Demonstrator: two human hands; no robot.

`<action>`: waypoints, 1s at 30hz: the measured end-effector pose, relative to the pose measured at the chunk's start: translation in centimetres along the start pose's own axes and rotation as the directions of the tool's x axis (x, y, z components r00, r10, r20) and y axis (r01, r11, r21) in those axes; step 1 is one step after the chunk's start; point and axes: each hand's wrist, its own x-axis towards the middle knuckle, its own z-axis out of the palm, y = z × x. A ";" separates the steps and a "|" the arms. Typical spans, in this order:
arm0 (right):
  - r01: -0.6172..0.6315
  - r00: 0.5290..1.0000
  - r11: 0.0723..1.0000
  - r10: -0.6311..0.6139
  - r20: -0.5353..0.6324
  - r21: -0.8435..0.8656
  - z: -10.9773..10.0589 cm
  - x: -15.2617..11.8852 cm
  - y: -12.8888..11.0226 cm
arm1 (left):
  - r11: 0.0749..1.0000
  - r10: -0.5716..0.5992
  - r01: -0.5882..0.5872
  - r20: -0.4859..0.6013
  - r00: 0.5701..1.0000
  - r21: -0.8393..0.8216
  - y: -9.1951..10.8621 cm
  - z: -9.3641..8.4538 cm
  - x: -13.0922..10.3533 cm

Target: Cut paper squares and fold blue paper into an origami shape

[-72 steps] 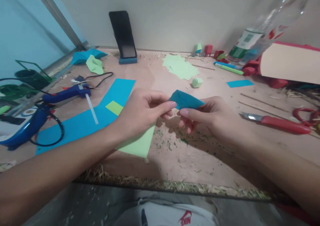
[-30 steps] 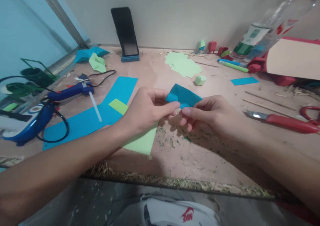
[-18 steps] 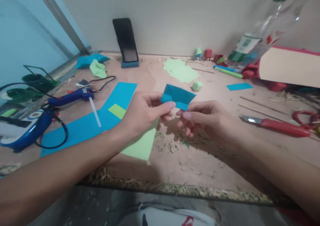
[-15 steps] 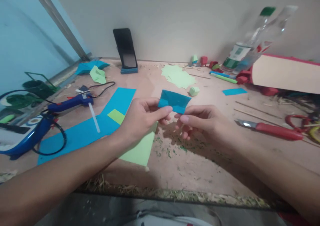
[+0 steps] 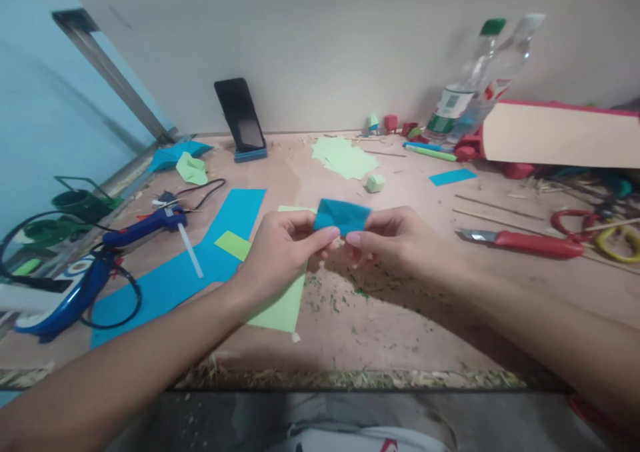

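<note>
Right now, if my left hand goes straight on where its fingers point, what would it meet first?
Beyond the small blue paper it pinches, your left hand would probably meet your right hand first; depth is unclear.

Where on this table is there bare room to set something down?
Two patches look mostly bare: between the phone stand and the pale green paper pile, and between the right forearm and the red-handled knife. Crowded: around the glue gun and by the bottles.
</note>
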 end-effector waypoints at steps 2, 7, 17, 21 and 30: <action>0.041 0.999 0.999 -0.041 -0.018 -0.021 -0.1 0.1 0.0 | 1.000 -0.018 0.018 0.026 0.999 -0.002 0.1 0.0 0.0; 0.038 0.998 0.999 -0.039 -0.041 -0.023 -0.4 0.3 0.2 | 0.964 0.260 -0.250 -0.133 0.956 0.092 0.2 -0.7 0.2; 0.052 0.994 0.997 -0.047 -0.095 0.049 -0.8 0.3 0.2 | 0.791 0.484 -0.453 0.033 0.875 0.412 0.0 -1.6 0.3; 0.043 0.993 0.997 -0.036 -0.113 0.060 -0.8 0.3 0.1 | 0.819 0.463 -0.446 0.042 0.885 0.362 -0.1 -1.8 0.1; 0.068 0.994 0.998 -0.069 -0.081 -0.017 -0.2 0.2 -0.1 | 0.989 0.147 -0.148 -0.076 0.986 0.002 0.1 -0.2 0.1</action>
